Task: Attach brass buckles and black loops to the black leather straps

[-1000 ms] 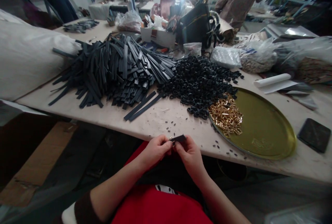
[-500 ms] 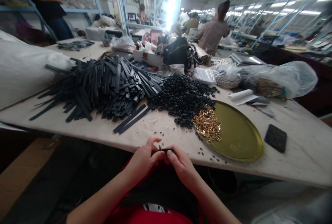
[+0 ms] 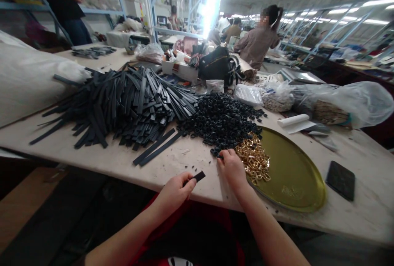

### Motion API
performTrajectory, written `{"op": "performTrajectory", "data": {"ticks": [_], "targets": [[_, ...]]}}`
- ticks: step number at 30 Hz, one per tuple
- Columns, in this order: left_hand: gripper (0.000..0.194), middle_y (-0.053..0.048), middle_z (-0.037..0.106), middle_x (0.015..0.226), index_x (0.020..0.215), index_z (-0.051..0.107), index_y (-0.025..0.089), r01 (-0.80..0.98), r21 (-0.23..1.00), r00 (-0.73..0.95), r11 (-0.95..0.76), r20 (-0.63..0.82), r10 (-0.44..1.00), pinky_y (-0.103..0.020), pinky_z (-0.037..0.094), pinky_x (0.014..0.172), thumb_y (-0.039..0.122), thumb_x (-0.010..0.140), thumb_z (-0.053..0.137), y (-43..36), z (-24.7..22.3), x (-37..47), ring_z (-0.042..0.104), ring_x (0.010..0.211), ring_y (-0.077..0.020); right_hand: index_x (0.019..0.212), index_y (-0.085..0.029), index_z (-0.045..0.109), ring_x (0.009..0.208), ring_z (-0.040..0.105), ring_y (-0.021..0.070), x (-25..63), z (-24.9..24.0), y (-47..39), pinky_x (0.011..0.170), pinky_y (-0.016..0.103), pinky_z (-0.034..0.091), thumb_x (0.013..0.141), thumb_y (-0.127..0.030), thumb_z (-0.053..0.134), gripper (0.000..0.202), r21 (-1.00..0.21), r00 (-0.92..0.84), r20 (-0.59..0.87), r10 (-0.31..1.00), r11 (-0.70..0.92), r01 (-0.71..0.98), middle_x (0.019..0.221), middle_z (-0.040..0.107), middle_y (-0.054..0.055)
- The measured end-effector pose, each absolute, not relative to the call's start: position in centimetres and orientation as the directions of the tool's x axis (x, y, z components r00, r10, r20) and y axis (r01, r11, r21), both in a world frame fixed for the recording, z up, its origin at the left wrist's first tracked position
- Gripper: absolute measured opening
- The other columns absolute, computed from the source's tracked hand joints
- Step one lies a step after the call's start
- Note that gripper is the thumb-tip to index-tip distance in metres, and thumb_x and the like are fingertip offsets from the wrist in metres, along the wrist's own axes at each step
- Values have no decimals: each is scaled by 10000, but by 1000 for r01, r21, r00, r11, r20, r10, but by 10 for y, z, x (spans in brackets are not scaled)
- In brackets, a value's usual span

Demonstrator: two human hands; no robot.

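Near the table's front edge, my left hand (image 3: 177,189) is closed around a black strap (image 3: 199,176), whose flat end sticks out past the fingertips to the right. The rest of that strap is hidden in the hand. At the near edge of a heap of small black loops (image 3: 226,114), my right hand (image 3: 232,167) pinches what looks like one dark loop (image 3: 219,157). Just right of that hand lie gold metal buckles (image 3: 254,159), heaped on the left side of an oval gold-green tray (image 3: 295,167). Two loose straps (image 3: 158,147) lie side by side left of the hands.
A large pile of black straps (image 3: 129,106) covers the left of the table. A phone (image 3: 340,180) lies right of the tray. Behind are a black bag (image 3: 215,65), plastic bags (image 3: 360,99) and a white roll (image 3: 294,120). Other people (image 3: 258,42) are farther back.
My hands were together at the table edge, working on a small black piece. The right hand has moved away, forward and right, to the loops; the left keeps the strap.
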State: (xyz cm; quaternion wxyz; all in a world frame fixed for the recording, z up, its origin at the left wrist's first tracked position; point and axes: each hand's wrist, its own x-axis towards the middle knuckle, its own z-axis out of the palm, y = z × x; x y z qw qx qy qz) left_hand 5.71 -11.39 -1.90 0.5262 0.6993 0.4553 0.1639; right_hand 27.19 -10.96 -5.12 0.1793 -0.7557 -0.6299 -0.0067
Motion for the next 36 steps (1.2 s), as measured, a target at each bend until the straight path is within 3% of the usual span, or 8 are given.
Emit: {"op": "performTrajectory", "data": {"ticks": [10, 13, 15, 18, 22, 28, 33, 36], "targets": [[301, 52, 474, 517, 788, 567, 174, 518, 854, 499, -51, -254, 828, -217, 277, 481, 413, 831, 390, -92, -35, 78, 451, 492, -110, 927, -162, 565, 779, 538, 214, 267, -60, -120, 718, 333, 415, 807, -157, 439, 173, -379, 164, 217, 962, -72, 923, 892, 566, 100], [288, 50, 481, 532, 770, 562, 179, 530, 845, 483, -67, -236, 843, -216, 273, 485, 403, 835, 394, -91, -38, 81, 452, 501, -107, 811, -164, 572, 773, 530, 218, 265, -56, -123, 713, 349, 417, 782, -197, 495, 89, -523, 232, 189, 954, -102, 846, 856, 561, 92], [283, 49, 490, 547, 772, 559, 181, 518, 852, 481, -73, -220, 849, -215, 283, 497, 401, 840, 394, -92, -36, 83, 462, 516, -106, 768, -168, 565, 730, 533, 205, 262, -51, -125, 680, 342, 425, 768, -268, 542, 103, -729, 290, 105, 951, -124, 673, 792, 568, 69], [286, 52, 483, 550, 809, 562, 184, 480, 874, 480, -69, -197, 855, -215, 291, 506, 402, 850, 383, -94, -31, 84, 465, 519, -105, 765, -177, 568, 650, 553, 166, 254, -42, -127, 629, 310, 444, 761, -390, 565, 213, -967, 249, -147, 957, -193, 169, 698, 585, 24], [288, 51, 465, 563, 791, 586, 181, 484, 865, 514, -129, -162, 842, -218, 279, 510, 374, 850, 381, -99, -23, 82, 441, 529, -100, 712, -182, 556, 579, 553, 115, 239, -34, -135, 596, 259, 438, 693, -415, 650, 252, -959, 223, -253, 941, -214, -186, 618, 576, -27], [278, 30, 538, 615, 755, 613, 168, 501, 841, 659, -205, -216, 721, -215, 321, 544, 337, 822, 403, -105, -7, 69, 479, 591, -111, 782, -178, 595, 539, 520, 100, 225, -32, -152, 573, 251, 417, 640, -393, 701, 278, -952, 98, -251, 963, -227, -204, 577, 573, -42], [281, 9, 628, 768, 1076, 484, 173, 393, 912, 634, -115, -178, 753, -234, 399, 653, 228, 810, 411, -120, 1, 60, 550, 685, -128, 800, -185, 592, 553, 501, 89, 214, -22, -165, 592, 238, 397, 680, -378, 681, 245, -958, 99, -231, 968, -209, -196, 572, 568, -51], [264, 5, 631, 756, 1073, 445, 169, 318, 946, 616, -67, -152, 773, -242, 418, 684, 202, 814, 402, -129, 0, 55, 572, 696, -126, 820, -185, 594, 583, 527, 102, 206, -16, -172, 613, 249, 418, 676, -420, 680, 289, -935, 52, -241, 969, -218, -281, 610, 594, -33]]}}
